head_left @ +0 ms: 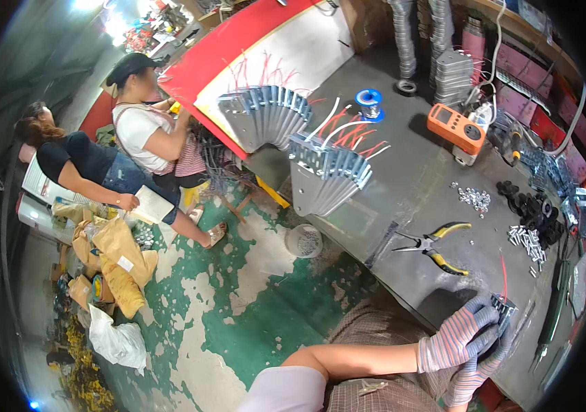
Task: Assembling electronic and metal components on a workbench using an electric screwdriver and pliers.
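Observation:
My left hand (pixel 456 336), in a striped knit glove, is closed around a small grey metal bracket (pixel 504 303) at the near edge of the dark workbench (pixel 410 199). My right hand (pixel 470 379), gloved the same way, sits just below it and grips the same piece from underneath; most of it is hidden by the left hand. A thin red wire (pixel 503 266) stands up just beyond the bracket. Yellow-and-black pliers (pixel 436 247) lie open on the bench a little farther out.
Two fans of metal plates with red and white wires (pixel 331 172) (pixel 262 113) lie on the bench, with a blue wire spool (pixel 370 103), an orange meter (pixel 456 128), loose screws (pixel 475 198), bolts (pixel 528 240) and black knobs (pixel 530 206). A bowl (pixel 304 240) and brown bags (pixel 118 257) are on the floor. Two seated people (pixel 149 137) work at left.

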{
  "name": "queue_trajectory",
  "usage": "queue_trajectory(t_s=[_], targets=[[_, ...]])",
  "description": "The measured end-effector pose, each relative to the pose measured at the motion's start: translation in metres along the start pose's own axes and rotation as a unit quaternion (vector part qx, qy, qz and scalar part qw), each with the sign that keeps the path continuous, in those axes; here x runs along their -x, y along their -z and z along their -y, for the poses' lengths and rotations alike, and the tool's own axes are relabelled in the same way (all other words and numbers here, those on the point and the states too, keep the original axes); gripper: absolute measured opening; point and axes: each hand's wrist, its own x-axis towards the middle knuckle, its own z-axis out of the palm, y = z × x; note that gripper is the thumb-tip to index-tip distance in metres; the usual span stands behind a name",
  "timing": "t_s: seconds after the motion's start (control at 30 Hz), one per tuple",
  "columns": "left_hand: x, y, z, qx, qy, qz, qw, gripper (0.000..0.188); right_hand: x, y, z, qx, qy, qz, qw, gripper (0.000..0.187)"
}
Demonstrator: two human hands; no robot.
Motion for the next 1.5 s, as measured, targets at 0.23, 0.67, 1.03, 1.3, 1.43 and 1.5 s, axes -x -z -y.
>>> queue_trajectory(t_s=[0.23, 0.67, 1.03, 1.3, 1.43, 1.5], targets=[[0.004, -0.003, 0.027, -0.059, -0.037, 0.048, 0.996, 0.028, 0.015, -0.004, -0.022, 0.156, 0.045, 0.002, 0.987, 0.067], [0.001, 0.009, 0.036, -0.021, -0.095, 0.035, 0.995, 0.027, -0.035, 0.071, -0.024, 0.104, 0.009, 0.124, 0.987, 0.051], [-0.009, 0.012, 0.024, -0.012, -0.102, 0.107, 0.989, 0.029, -0.12, 0.201, -0.038, 0.599, -0.063, -0.055, 0.796, 0.06], [-0.001, 0.02, 0.029, -0.1, -0.084, 0.067, 0.989, 0.023, -0.163, 0.168, -0.024, 0.515, -0.084, -0.027, 0.853, 0.073], [-0.001, 0.016, 0.03, -0.106, -0.092, 0.071, 0.987, 0.022, -0.132, 0.157, 0.014, -0.045, -0.088, -0.201, 0.975, 0.053], [0.0, 0.015, 0.032, -0.097, -0.096, 0.078, 0.988, 0.021, -0.114, 0.148, 0.04, -0.255, -0.029, -0.207, 0.944, 0.058]])
